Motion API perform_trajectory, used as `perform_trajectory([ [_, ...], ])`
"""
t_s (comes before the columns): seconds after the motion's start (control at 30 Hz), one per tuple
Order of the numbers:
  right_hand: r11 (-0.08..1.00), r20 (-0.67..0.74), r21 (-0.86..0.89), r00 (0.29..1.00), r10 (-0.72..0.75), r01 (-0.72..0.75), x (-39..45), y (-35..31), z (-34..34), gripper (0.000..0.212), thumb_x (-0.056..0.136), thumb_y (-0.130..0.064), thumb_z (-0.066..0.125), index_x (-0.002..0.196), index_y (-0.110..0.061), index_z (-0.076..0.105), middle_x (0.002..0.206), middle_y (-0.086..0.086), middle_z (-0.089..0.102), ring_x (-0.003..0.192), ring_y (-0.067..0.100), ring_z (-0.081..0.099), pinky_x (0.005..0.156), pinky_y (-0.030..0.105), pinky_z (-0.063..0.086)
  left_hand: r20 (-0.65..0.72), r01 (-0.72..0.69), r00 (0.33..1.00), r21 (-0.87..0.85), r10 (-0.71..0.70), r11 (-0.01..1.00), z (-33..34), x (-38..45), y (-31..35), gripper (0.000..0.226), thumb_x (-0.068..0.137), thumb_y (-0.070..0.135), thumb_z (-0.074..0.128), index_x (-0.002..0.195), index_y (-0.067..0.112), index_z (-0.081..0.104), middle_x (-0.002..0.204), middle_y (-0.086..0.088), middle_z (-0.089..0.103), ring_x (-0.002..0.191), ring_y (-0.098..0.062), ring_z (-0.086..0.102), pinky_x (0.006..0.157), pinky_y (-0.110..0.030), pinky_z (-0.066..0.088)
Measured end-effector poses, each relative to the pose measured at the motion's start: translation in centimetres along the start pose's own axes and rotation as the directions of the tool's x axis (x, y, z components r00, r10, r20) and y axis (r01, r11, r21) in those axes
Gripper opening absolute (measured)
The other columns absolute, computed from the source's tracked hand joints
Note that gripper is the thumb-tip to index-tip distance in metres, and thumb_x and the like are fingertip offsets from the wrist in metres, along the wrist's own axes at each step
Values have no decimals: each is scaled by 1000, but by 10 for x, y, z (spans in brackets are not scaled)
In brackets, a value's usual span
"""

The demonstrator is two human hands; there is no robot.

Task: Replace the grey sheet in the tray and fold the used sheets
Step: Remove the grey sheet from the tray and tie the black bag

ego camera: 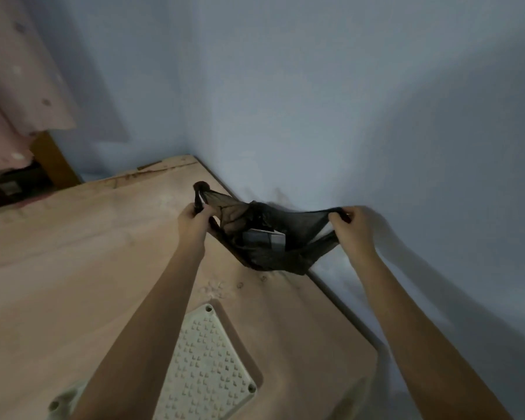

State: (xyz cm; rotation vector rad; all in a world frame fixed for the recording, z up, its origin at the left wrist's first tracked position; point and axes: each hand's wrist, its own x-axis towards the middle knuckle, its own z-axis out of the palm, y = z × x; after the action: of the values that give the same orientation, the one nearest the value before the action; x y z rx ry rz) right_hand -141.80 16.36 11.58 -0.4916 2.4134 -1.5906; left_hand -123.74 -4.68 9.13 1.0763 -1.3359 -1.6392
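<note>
A thin black plastic bag (264,250) rests near the far right edge of the wooden table (73,268), its mouth stretched wide. My left hand (194,221) grips the bag's left handle. My right hand (352,227) grips the right handle, pulled toward the wall. Inside the bag lies a folded grey sheet (264,239), partly hidden by the plastic. A white perforated tray (209,368) with heart-shaped holes sits on the table close to me, partly covered by my left forearm.
A pale blue wall (346,101) runs along the table's right edge and meets another wall at the far corner. A pink dotted curtain (15,80) hangs at the upper left, above a wooden frame (53,165).
</note>
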Motion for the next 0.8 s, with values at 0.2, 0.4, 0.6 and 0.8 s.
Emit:
perform_trajectory([
  [0.2, 932, 190, -257, 959, -211, 256, 0, -38, -30, 23, 86, 2, 55, 108, -3, 62, 93, 9, 61, 83, 22, 56, 65, 25, 41, -65, -184, 982, -98, 178, 978, 7, -15, 36, 24, 81, 8, 69, 68, 11, 48, 66, -6, 47, 63, -16, 45, 60, -28, 36],
  [0.4, 783, 108, -501, 924, -367, 370, 2, -50, -59, 25, 90, -4, 53, 115, -5, 58, 103, 12, 60, 83, 21, 53, 74, 28, 40, -39, -301, 953, -229, 300, 926, -8, -26, 54, 10, 84, 4, 66, 79, 13, 63, 76, 3, 62, 72, -5, 59, 66, -15, 47],
  [0.6, 888, -38, -185, 900, -434, 420, 2, -81, -65, 15, 91, -24, 59, 84, -10, 58, 72, -8, 55, 66, 4, 52, 57, 16, 39, 129, -376, 898, -275, 422, 885, -10, -35, 81, 41, 87, -1, 56, 56, 25, 65, 66, 14, 65, 70, -1, 60, 67, -12, 45],
  [0.8, 870, 286, 477, 914, -287, 124, -8, -94, -46, 33, 80, -20, 44, 69, -8, 73, 84, 7, 74, 92, 24, 69, 86, 35, 51, 326, -420, 821, -211, 468, 883, 16, -59, 94, 24, 87, -5, 55, 71, 12, 52, 69, 10, 61, 70, -3, 59, 67, -14, 45],
])
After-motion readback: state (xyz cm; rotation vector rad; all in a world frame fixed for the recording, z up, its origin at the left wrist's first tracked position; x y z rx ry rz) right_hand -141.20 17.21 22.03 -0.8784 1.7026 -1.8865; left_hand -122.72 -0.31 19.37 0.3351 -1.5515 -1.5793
